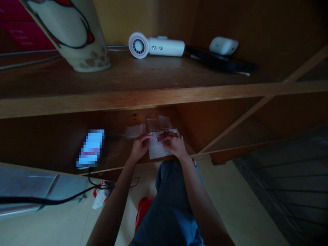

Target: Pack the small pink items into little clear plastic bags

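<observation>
On the lower shelf a white sheet of paper (156,152) lies flat, with a cluster of small dark red beads (162,136) on its upper part. My left hand (140,147) rests at the sheet's left edge, thumb and fingertips pinched together; what lies between them is too small to tell. From the right, my right hand (176,145) reaches over the sheet with its fingertips closed at the beads, partly covering them. Thin reddish strands (156,139) show between the two hands. Just behind the paper are small clear plastic bags (153,124).
A lit phone (91,148) lies left on the lower shelf, a black cable (51,201) below it. The upper shelf's front edge (153,99) overhangs my hands. Up there stand a large cup (89,58), a white handheld fan (164,46) and a white earbud case (223,46).
</observation>
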Available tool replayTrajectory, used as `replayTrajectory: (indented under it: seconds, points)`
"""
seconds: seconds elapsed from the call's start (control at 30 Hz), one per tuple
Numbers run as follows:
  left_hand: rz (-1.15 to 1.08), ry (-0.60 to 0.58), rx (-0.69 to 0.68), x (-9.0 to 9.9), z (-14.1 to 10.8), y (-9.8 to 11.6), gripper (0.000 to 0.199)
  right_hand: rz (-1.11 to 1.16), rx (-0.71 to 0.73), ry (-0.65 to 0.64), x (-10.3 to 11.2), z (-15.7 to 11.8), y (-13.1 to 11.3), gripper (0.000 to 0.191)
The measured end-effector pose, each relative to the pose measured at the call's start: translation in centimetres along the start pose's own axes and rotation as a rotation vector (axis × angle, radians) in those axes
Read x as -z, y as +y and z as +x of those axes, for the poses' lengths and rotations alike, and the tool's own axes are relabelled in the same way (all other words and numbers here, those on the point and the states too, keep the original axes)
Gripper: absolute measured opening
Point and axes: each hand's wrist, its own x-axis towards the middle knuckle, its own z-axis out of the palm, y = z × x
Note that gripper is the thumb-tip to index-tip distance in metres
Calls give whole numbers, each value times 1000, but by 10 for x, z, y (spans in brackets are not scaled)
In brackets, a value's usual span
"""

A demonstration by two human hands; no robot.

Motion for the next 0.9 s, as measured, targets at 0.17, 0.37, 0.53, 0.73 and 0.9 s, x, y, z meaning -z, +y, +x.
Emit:
replayTrajectory:
  seconds: [0.17, 0.37, 0.53, 0.73, 0.9]
  points:
    - [-2, -5, 1, 1, 0, 1, 18, 52, -26, 32, 1, 1, -2, 10]
    - [-15, 0, 8, 0, -1, 0, 19, 156, -12, 69, -2, 5, -10, 11]
    - [-19, 4, 6, -1, 0, 0, 18, 193, 19, 58, -9, 9, -17, 9]
    - [-15, 0, 0, 0, -1, 2, 19, 182, 39, 16, -16, 11, -18, 9]
    - [-16, -2, 2, 0, -1, 2, 19, 169, 42, -10, -18, 12, -18, 13]
